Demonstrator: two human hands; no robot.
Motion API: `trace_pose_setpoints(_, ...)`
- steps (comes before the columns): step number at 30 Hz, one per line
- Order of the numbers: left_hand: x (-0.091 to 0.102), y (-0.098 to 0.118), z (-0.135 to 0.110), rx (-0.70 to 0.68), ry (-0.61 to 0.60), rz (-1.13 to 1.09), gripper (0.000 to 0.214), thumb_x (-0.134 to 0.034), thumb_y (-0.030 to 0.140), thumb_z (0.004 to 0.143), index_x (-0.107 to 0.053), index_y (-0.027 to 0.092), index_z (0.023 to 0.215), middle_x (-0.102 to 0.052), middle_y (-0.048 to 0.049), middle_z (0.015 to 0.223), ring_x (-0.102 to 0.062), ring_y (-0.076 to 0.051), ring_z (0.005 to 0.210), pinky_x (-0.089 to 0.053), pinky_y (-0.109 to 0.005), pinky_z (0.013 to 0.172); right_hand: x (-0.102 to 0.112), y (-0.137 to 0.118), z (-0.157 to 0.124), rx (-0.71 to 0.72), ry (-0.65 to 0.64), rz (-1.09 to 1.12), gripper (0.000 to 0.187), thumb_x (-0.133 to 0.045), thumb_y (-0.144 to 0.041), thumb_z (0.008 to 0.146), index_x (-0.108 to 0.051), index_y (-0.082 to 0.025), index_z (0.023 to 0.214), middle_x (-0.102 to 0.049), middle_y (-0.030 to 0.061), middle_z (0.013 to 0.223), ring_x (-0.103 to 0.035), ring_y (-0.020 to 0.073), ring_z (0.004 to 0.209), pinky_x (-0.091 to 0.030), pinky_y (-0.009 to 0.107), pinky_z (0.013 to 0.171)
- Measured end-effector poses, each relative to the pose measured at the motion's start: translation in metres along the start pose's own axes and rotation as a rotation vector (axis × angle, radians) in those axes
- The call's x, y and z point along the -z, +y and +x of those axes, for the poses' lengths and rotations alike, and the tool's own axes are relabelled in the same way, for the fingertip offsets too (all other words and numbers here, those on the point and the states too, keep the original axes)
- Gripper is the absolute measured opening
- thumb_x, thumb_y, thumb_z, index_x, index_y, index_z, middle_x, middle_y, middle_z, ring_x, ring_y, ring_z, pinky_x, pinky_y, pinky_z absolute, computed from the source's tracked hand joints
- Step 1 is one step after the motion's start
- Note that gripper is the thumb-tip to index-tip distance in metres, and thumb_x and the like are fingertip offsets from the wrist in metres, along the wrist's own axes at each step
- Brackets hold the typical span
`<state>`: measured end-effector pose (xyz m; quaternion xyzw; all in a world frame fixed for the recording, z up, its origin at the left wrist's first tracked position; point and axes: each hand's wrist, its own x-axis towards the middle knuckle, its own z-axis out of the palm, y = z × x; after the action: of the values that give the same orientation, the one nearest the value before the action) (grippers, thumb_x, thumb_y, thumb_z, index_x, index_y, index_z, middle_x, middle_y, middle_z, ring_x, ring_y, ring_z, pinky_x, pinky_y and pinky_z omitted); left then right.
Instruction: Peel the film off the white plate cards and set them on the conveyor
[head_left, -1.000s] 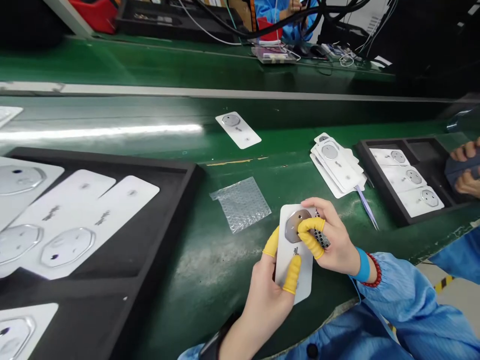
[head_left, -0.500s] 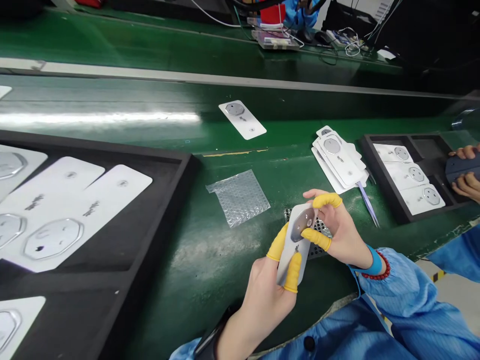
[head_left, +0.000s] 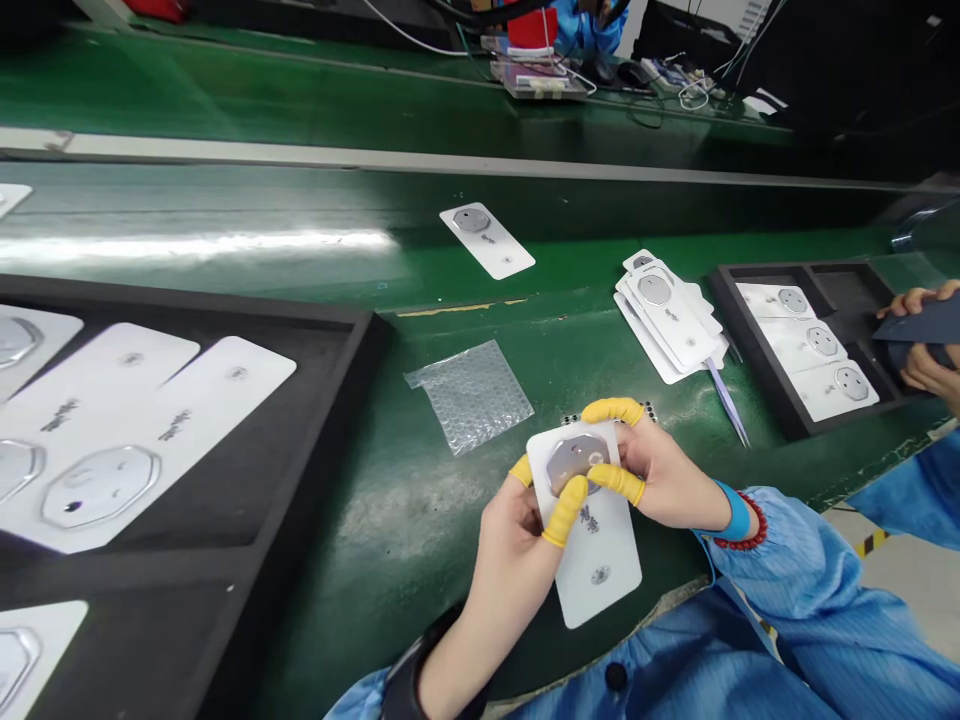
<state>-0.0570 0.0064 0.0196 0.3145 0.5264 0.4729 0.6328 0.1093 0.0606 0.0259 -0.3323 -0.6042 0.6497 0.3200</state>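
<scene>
Between both hands is a white card [head_left: 600, 545] with rounded corners, dark printed characters and an octagonal silver-grey window near its top. My left hand [head_left: 525, 540] grips its left edge, the thumb lying across the front by the window. At the upper right, my right hand [head_left: 645, 455] pinches the card, thumb on the window and forefinger along the top edge. Yellow finger cots cover the thumbs and forefingers. Behind the card, a perforated dark piece [head_left: 649, 410] is mostly hidden. A clear bubble-wrap bag [head_left: 476, 395] lies to the left.
A black tray [head_left: 315, 450] of similar cards fills the left side. Right of my hands are a card stack [head_left: 671, 315], purple tweezers [head_left: 727, 402] and another black tray [head_left: 757, 385]. One card [head_left: 487, 240] lies farther back. A co-worker's hands [head_left: 926, 340] hold a dark object at far right.
The card has turned to face me more squarely, its lower end swinging right and down. My left thumb has moved up toward the window. Both hands still hold it.
</scene>
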Motion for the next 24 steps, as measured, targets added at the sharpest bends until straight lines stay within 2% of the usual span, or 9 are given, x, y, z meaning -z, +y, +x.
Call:
trace_pose_setpoints(3, 0.004, 0.004, -0.001, -0.074, 0.149, 0.066, 0.050, -0.082, 0.045, 0.066, -0.063, 0.017, 0.103, -0.074, -0.0026, 0.069, -0.068, -0.019, 0.053, -0.055, -0.026, 0.049, 0.016, 0.000, -0.008, 0.121, 0.075, -0.210, 0.044, -0.046, -0.042, 0.100, -0.031, -0.027, 0.138, -0.062, 0.0102, 0.122, -0.064, 0.0198, 0.114, -0.055, 0.040, 0.096)
trace_pose_setpoints(5, 0.008, 0.007, -0.001, -0.153, 0.260, 0.109, 0.049, -0.082, 0.044, 0.066, -0.063, 0.016, 0.102, -0.076, -0.0046, 0.073, -0.070, -0.020, 0.056, -0.055, -0.025, 0.050, 0.030, 0.007, -0.015, 0.146, 0.194, -0.537, 0.052, -0.054, -0.040, 0.096, -0.034, -0.027, 0.142, -0.050, 0.0132, 0.141, -0.046, 0.0261, 0.135, -0.041, 0.053, 0.111)
trace_pose_setpoints(7, 0.013, 0.011, 0.002, -0.226, 0.343, 0.143, 0.056, -0.080, 0.042, 0.069, -0.059, 0.016, 0.114, -0.077, -0.0060, 0.082, -0.071, -0.020, 0.062, -0.055, -0.024, 0.053, 0.044, 0.020, -0.021, 0.110, 0.259, -0.862, 0.047, -0.064, -0.036, 0.090, -0.048, -0.027, 0.134, -0.039, 0.0129, 0.151, -0.025, 0.0336, 0.146, -0.025, 0.066, 0.114)
trace_pose_setpoints(9, 0.020, 0.014, 0.007, -0.259, 0.362, 0.186, 0.071, -0.075, 0.037, 0.075, -0.044, 0.018, 0.136, -0.077, -0.0056, 0.092, -0.070, -0.018, 0.064, -0.054, -0.024, 0.055, 0.054, 0.033, -0.025, 0.106, 0.278, -1.035, 0.023, -0.063, -0.030, 0.090, -0.062, -0.024, 0.113, -0.039, 0.0125, 0.151, -0.021, 0.0379, 0.146, -0.023, 0.073, 0.110)
trace_pose_setpoints(12, 0.031, 0.015, 0.017, -0.249, 0.362, 0.344, 0.060, -0.067, 0.036, 0.080, -0.050, 0.019, 0.135, -0.076, -0.0065, 0.097, -0.068, -0.020, 0.067, -0.051, -0.025, 0.056, 0.059, 0.035, -0.026, 0.190, 0.283, -0.972, 0.010, -0.054, -0.019, 0.095, -0.063, -0.020, 0.095, -0.055, 0.0142, 0.136, -0.047, 0.0315, 0.132, -0.042, 0.060, 0.104)
trace_pose_setpoints(14, 0.036, 0.013, 0.023, -0.253, 0.330, 0.467, 0.035, -0.065, 0.040, 0.078, -0.072, 0.016, 0.104, -0.076, -0.0075, 0.087, -0.067, -0.023, 0.069, -0.048, -0.027, 0.057, 0.060, 0.023, -0.025, 0.232, 0.242, -0.828, 0.009, -0.053, -0.019, 0.095, -0.062, -0.020, 0.097, -0.063, 0.0135, 0.123, -0.062, 0.0238, 0.112, -0.055, 0.044, 0.092)
trace_pose_setpoints(18, 0.028, 0.008, 0.024, -0.209, -0.012, 0.422, 0.038, -0.064, 0.051, 0.074, -0.072, 0.016, 0.062, -0.067, -0.0051, 0.056, -0.060, -0.021, 0.055, -0.043, -0.027, 0.050, 0.061, -0.007, -0.016, 0.251, 0.117, -0.683, 0.009, -0.057, -0.024, 0.095, -0.061, -0.020, 0.102, -0.064, 0.0118, 0.119, -0.066, 0.0191, 0.101, -0.059, 0.034, 0.083)
trace_pose_setpoints(20, 0.021, 0.005, 0.023, -0.154, -0.126, 0.314, 0.041, -0.065, 0.054, 0.074, -0.072, 0.015, 0.064, -0.068, -0.0054, 0.060, -0.062, -0.022, 0.059, -0.046, -0.026, 0.053, 0.060, -0.014, -0.008, 0.264, 0.029, -0.699, 0.010, -0.058, -0.025, 0.095, -0.062, -0.019, 0.101, -0.065, 0.0122, 0.117, -0.065, 0.0204, 0.103, -0.057, 0.037, 0.087)
trace_pose_setpoints(24, 0.017, -0.002, 0.023, -0.102, -0.111, 0.256, 0.044, -0.066, 0.055, 0.077, -0.076, 0.013, 0.084, -0.073, -0.0076, 0.074, -0.064, -0.024, 0.068, -0.050, -0.029, 0.061, 0.058, -0.016, 0.005, 0.248, -0.085, -0.700, 0.009, -0.058, -0.025, 0.094, -0.062, -0.017, 0.098, -0.068, 0.0115, 0.106, -0.066, 0.0203, 0.096, -0.057, 0.036, 0.084)
